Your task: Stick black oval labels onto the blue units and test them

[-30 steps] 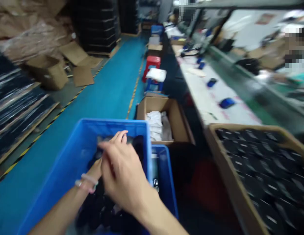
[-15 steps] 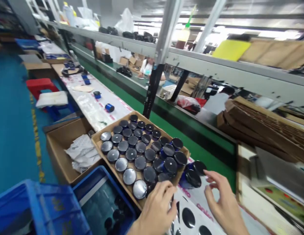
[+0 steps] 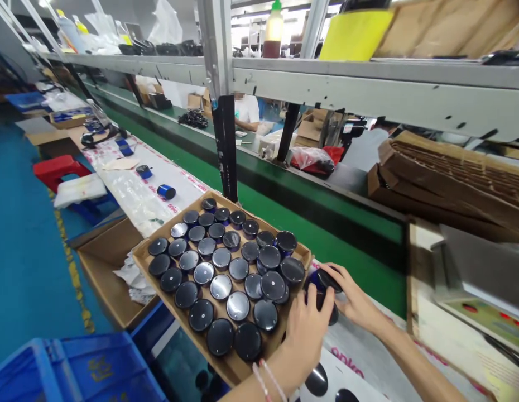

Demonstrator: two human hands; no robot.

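Note:
Rows of short blue cylinders with glossy black round tops (image 3: 221,287) stand in a shallow cardboard tray (image 3: 265,368). More of these cylinders are just right of the tray, on the printed sheet (image 3: 355,335). One of them, a black-topped cylinder (image 3: 327,281), is gripped by my right hand (image 3: 347,293), its fingers curled over the far side. My left hand (image 3: 307,321) has its fingers bent around the nearer black-topped cylinder (image 3: 313,298), which they partly hide. Below my hands lies a white sheet bearing black discs (image 3: 317,381).
Left of the tray are a cardboard box with crumpled paper (image 3: 136,276) and a blue crate (image 3: 75,363). A metal post (image 3: 226,145) rises behind the tray beside the green conveyor (image 3: 347,245). Far across it sits a person (image 3: 246,111). A grey-lidded device (image 3: 481,279) stands right.
Both hands have moved onto the cylinders right of the tray and closed around them; the right hand was open beside them before. The camera view has turned somewhat to the right.

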